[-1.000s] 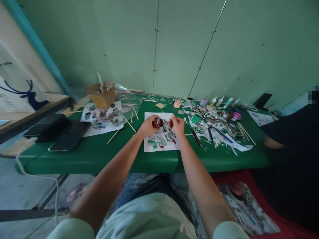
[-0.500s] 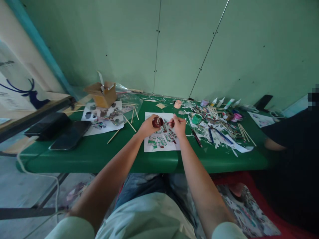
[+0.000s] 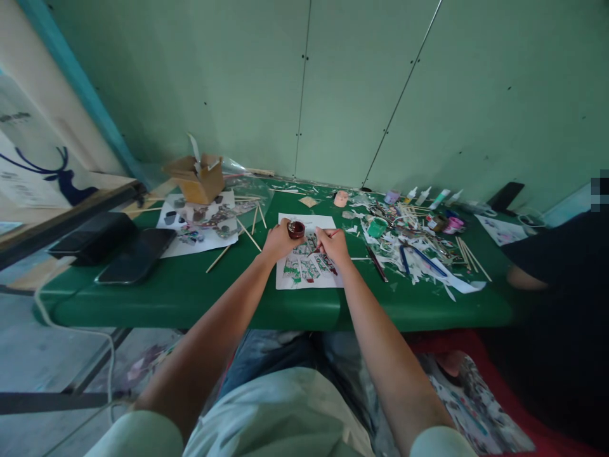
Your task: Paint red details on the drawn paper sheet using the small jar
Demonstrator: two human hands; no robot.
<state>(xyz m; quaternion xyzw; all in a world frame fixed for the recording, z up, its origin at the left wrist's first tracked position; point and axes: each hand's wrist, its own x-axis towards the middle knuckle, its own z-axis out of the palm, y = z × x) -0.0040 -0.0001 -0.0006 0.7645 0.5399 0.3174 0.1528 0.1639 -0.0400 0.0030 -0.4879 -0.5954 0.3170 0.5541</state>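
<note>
A white sheet (image 3: 285, 284) with green and dark red painted patterns lies on the green table (image 3: 200, 304). My left hand (image 3: 277, 242) is wrapped round a small jar of dark red paint (image 3: 295, 230) above the sheet's upper left part. A thin reddish brush (image 3: 334, 233) is pinched in my right hand (image 3: 332, 245), its tip pointing down and left at the middle of the sheet. Whether the tip touches the paper is too small to tell.
Paper scraps, sticks and a green paint pot (image 3: 377, 227) crowd the table at the right. Leftward are a cardboard box (image 3: 202, 184), loose sticks and a dark phone (image 3: 136, 256). A person in dark clothes (image 3: 566, 317) is at the far right.
My left hand has shifted slightly left and the jar stands more upright. My right hand has moved left and lower, bringing the brush from beside the jar to over the sheet.
</note>
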